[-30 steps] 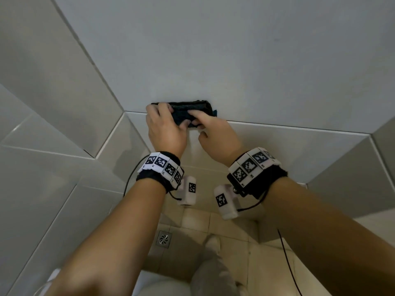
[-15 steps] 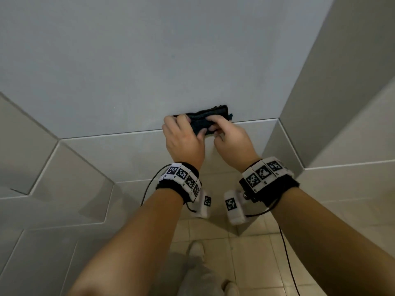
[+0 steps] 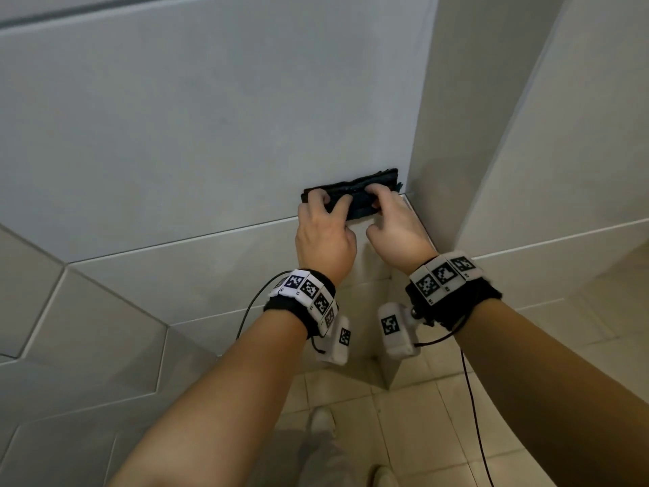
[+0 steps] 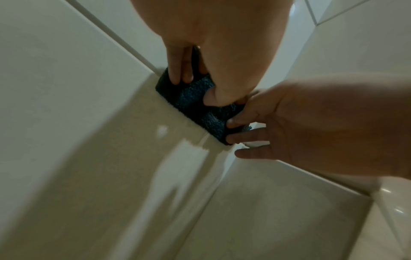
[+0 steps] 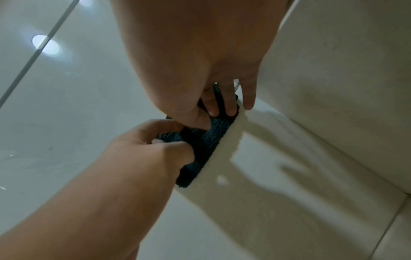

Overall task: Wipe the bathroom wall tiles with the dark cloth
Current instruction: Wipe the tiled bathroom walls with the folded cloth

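Note:
A folded dark cloth point(image 3: 355, 202) lies flat against the large grey wall tile point(image 3: 210, 135), just above a horizontal grout line and right beside the inner corner. My left hand point(image 3: 325, 219) grips its left half, fingers curled over the top edge and thumb on the face. At the corner end my right hand point(image 3: 389, 212) grips the other half. The left wrist view shows the cloth point(image 4: 189, 100) under my left hand point(image 4: 213, 52), with the right hand point(image 4: 311, 123) at its end. From the right wrist, the cloth point(image 5: 209, 140) sits between my right hand point(image 5: 200, 61) and left hand point(image 5: 144, 153).
A side wall point(image 3: 526, 135) meets the wiped wall at the corner, right of the cloth. Below are beige floor tiles point(image 3: 421, 416) and my shoe point(image 3: 321, 420). Thin black cables point(image 3: 470, 398) hang from the wrist bands. More tiled wall stretches to the left.
Both hands have slid the cloth to the right along the grout line, from near the left corner to the right corner of the wall. Both still hold it.

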The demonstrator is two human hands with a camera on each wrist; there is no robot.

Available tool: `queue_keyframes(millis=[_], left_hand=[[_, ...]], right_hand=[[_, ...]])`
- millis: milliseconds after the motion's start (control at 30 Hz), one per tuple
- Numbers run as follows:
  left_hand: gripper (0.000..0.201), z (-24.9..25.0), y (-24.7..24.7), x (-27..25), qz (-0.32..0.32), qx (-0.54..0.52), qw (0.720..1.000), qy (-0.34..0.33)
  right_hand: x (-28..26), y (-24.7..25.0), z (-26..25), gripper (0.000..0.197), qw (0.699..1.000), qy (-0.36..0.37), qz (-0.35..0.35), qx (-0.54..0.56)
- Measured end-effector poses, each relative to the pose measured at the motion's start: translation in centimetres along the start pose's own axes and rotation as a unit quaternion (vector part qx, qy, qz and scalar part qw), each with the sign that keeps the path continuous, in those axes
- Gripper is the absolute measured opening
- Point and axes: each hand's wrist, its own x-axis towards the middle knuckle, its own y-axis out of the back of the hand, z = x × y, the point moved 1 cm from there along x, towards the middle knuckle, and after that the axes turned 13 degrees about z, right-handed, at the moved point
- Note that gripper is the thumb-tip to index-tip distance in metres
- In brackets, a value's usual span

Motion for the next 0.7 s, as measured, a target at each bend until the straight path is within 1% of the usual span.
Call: queue_keyframes(millis=[133, 200, 367, 467, 600, 700], left_hand=[[0.052, 0.0, 0.3, 0.2, -0.013, 0.003, 1.000, 0.016], [0.052, 0.0, 0.5, 0.2, -0.007, 0.003, 1.000, 0.030], [0.049, -2.1, 2.1, 0.4, 0.028, 0.021, 0.998, 0.053], [0.041, -4.5, 4.0, 0.7, 0.062, 0.039, 0.995, 0.063], [0.032, -7.2, 6.5, 1.7, 0.102, 0.050, 0.992, 0.059], [0.028, -7.9, 7.7, 2.7, 0.124, 0.053, 0.989, 0.062]], right_hand=[[0.3, 0.1, -0.6, 0.065, 1.000, 0.008, -0.002, -0.007], [0.3, -0.2, -0.9, 0.065, 1.000, 0.017, -0.009, -0.008], [0.1, -1.6, -3.0, 0.066, 0.997, 0.079, -0.021, -0.019], [-0.1, -3.0, -5.3, 0.066, 0.992, 0.120, -0.024, -0.008], [-0.1, -4.8, -8.2, 0.066, 0.989, 0.147, -0.011, 0.019], [0.2, -5.1, -9.8, 0.066, 0.986, 0.164, -0.002, 0.031]])
